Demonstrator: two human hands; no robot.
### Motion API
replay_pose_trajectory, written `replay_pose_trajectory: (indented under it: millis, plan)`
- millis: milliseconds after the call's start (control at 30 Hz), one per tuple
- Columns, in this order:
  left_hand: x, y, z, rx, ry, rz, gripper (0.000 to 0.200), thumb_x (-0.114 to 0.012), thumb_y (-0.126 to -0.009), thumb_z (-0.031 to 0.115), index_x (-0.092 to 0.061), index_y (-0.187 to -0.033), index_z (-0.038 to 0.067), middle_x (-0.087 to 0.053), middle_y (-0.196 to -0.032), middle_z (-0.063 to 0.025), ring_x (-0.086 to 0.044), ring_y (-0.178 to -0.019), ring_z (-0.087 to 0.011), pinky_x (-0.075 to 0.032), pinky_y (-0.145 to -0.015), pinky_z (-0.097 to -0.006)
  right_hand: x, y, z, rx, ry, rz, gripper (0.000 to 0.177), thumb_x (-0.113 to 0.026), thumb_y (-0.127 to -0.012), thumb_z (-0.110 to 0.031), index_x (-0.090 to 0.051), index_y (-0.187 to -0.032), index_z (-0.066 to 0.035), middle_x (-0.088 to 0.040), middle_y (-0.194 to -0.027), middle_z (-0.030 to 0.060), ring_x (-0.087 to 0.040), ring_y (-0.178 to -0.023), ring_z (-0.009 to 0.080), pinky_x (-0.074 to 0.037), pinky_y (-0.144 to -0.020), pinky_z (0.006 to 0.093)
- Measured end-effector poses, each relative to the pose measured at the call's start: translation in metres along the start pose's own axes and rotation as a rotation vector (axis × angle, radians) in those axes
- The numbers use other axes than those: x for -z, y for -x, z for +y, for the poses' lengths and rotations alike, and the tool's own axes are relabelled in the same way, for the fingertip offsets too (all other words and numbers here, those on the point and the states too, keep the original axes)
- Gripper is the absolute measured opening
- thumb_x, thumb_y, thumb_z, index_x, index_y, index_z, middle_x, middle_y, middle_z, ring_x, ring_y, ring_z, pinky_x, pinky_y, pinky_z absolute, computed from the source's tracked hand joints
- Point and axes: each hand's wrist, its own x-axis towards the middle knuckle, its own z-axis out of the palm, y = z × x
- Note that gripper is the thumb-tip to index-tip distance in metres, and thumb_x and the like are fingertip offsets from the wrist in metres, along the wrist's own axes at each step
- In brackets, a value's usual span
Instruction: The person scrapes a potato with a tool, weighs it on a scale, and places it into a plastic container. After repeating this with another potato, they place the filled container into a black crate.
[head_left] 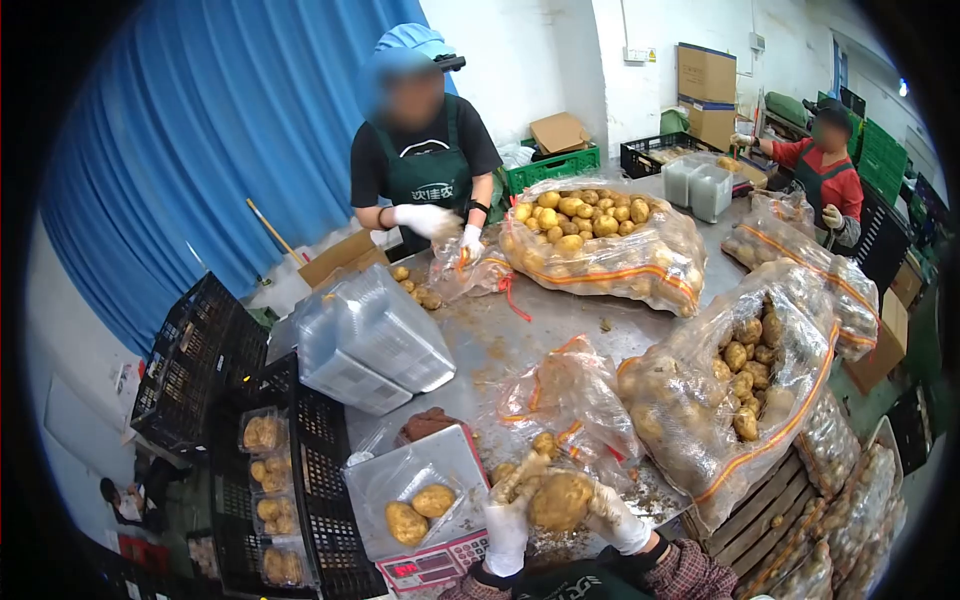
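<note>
Both of my hands, in soiled white gloves, are around a large potato (pixel 560 502) at the near edge of the metal table. My left hand (pixel 508 515) has its fingers curved at the potato's left side. My right hand (pixel 614 516) grips it from the right, fingers partly hidden behind it. To the left, an open clear plastic tray (pixel 455 478) with two potatoes sits on a weighing scale (pixel 365 500) with a lit red display. Just beyond my hands lies a crumpled clear bag (pixel 585 400) with a few potatoes at its mouth.
Large clear sacks of potatoes stand at right (pixel 670 400) and far side (pixel 600 265). Stacked plastic trays (pixel 375 335) and a black crate (pixel 325 480) with packed trays are left. A gloved co-worker (pixel 420 150) handles a bag opposite; another person (pixel 825 170) works far right.
</note>
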Motion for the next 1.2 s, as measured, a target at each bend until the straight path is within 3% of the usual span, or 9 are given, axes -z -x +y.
replay_pose_trajectory:
  millis: [100,233,500,600,667,800,933,1100,1200]
  plan:
    - [0.004,0.004,0.003,0.047,0.108,-0.172,0.068,-0.054,-0.089,-0.001,-0.018,-0.147,-0.003,-0.035,-0.146,-0.0188,-0.038,-0.133,-0.0246,-0.03,-0.111,-0.0386,0.0,0.0,-0.004,0.025,-0.078,0.099,0.068,-0.062,-0.091,-0.031,-0.03,-0.143,0.0,-0.046,-0.138,0.0117,-0.045,-0.127,0.0232,-0.039,-0.103,0.0398]
    - [0.0,0.01,0.006,-0.243,-0.212,-0.268,0.094,-0.077,-0.078,0.015,-0.016,-0.148,0.002,-0.039,-0.142,-0.0181,-0.043,-0.128,-0.0263,-0.038,-0.106,-0.0387,-0.01,-0.003,-0.003,0.004,-0.014,0.184,0.063,-0.055,-0.096,-0.029,-0.027,-0.145,-0.003,-0.04,-0.142,0.0119,-0.042,-0.128,0.021,-0.04,-0.103,0.0391]
    - [-0.009,0.016,-0.006,-0.3,-0.071,-0.023,0.077,-0.08,-0.076,0.028,-0.035,-0.133,0.003,-0.053,-0.125,-0.0164,-0.056,-0.111,-0.0237,-0.049,-0.094,-0.037,-0.032,-0.004,-0.008,-0.077,0.331,0.126,0.061,-0.051,-0.099,-0.026,-0.024,-0.146,0.001,-0.043,-0.139,0.0112,-0.042,-0.127,0.016,-0.036,-0.104,0.0301]
    - [0.017,0.013,-0.01,-0.129,-0.03,0.064,0.064,-0.064,-0.086,0.046,-0.042,-0.13,0.005,-0.056,-0.12,-0.0175,-0.059,-0.105,-0.0267,-0.052,-0.089,-0.0378,-0.019,-0.01,-0.026,0.023,0.565,0.058,0.042,-0.049,-0.099,-0.022,-0.049,-0.131,0.005,-0.067,-0.108,0.0124,-0.063,-0.097,0.0178,-0.048,-0.089,0.0296]
    - [0.038,0.006,-0.008,0.279,0.701,-0.055,0.064,-0.049,-0.09,0.058,-0.047,-0.129,0.007,-0.058,-0.116,-0.0197,-0.06,-0.103,-0.031,-0.054,-0.085,-0.0396,0.003,-0.021,-0.039,0.097,0.701,0.29,0.033,-0.048,-0.1,-0.019,-0.058,-0.12,0.006,-0.069,-0.102,0.0119,-0.064,-0.091,0.0167,-0.05,-0.084,0.029]
    - [0.077,0.008,-0.016,0.319,0.76,0.02,0.063,-0.048,-0.092,0.055,-0.042,-0.136,0.011,-0.053,-0.127,-0.0215,-0.057,-0.111,-0.0354,-0.054,-0.083,-0.0437,0.07,-0.043,0.001,0.093,0.731,0.375,0.031,-0.053,-0.096,-0.024,-0.065,-0.104,0.003,-0.071,-0.092,0.014,-0.067,-0.085,0.0201,-0.052,-0.077,0.0317]
    - [0.078,0.009,-0.008,0.408,0.86,0.085,0.06,-0.047,-0.092,0.053,-0.042,-0.136,0.012,-0.048,-0.135,-0.0188,-0.047,-0.124,-0.0366,-0.047,-0.092,-0.0506,0.081,-0.045,0.042,-0.301,1.731,-0.085,0.022,-0.058,-0.082,-0.023,-0.067,-0.089,-0.005,-0.066,-0.089,0.0224,-0.065,-0.083,0.0364,-0.052,-0.076,0.0434]
    - [0.084,0.016,-0.007,0.445,0.965,0.026,0.06,-0.051,-0.092,0.051,-0.042,-0.136,0.011,-0.051,-0.133,-0.0162,-0.051,-0.12,-0.037,-0.048,-0.09,-0.0535,0.084,-0.037,0.0,0.158,1.844,0.589,0.013,-0.057,-0.077,-0.017,-0.063,-0.077,-0.005,-0.064,-0.076,0.0159,-0.064,-0.071,0.0341,-0.052,-0.066,0.0426]
    - [0.078,0.015,-0.013,0.458,0.881,-0.001,0.063,-0.049,-0.092,0.055,-0.042,-0.137,0.011,-0.051,-0.132,-0.0156,-0.05,-0.121,-0.0373,-0.047,-0.092,-0.0561,0.138,-0.03,0.015,0.011,2.071,0.515,0.012,-0.055,-0.077,-0.011,-0.061,-0.085,-0.004,-0.063,-0.083,0.016,-0.063,-0.074,0.0347,-0.052,-0.067,0.0414]
